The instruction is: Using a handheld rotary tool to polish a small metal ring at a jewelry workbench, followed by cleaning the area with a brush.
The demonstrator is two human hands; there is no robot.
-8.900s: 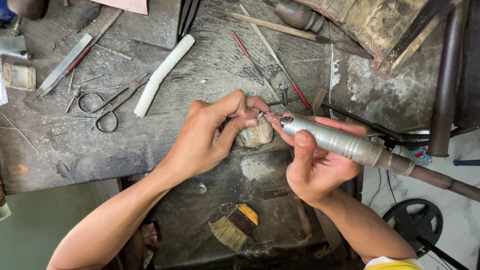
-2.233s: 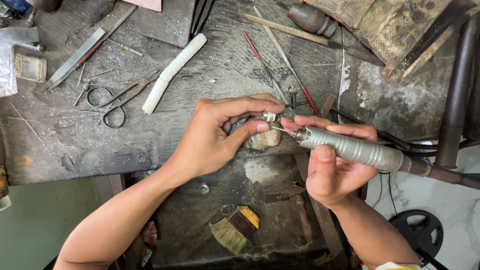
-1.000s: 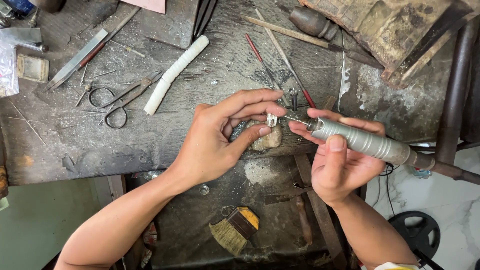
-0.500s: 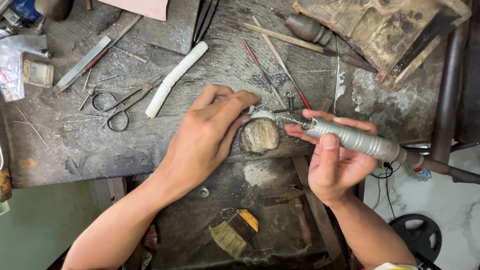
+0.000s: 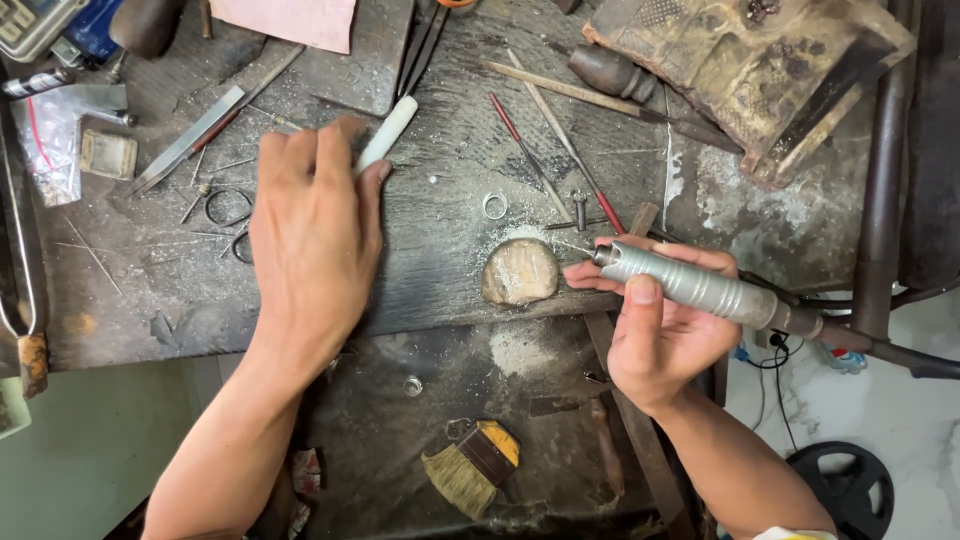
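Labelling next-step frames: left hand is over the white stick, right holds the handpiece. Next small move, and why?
Probably close the left hand on the white cylindrical stick: its fingers already lie over the stick's lower end, while the right hand holds the grey metal rotary handpiece away from the small silver ring lying loose on the bench.

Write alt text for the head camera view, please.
The right hand holds a grey rotary handpiece over a dusty workbench, while the left hand reaches onto a white stick. A small metal ring lies on the bench.
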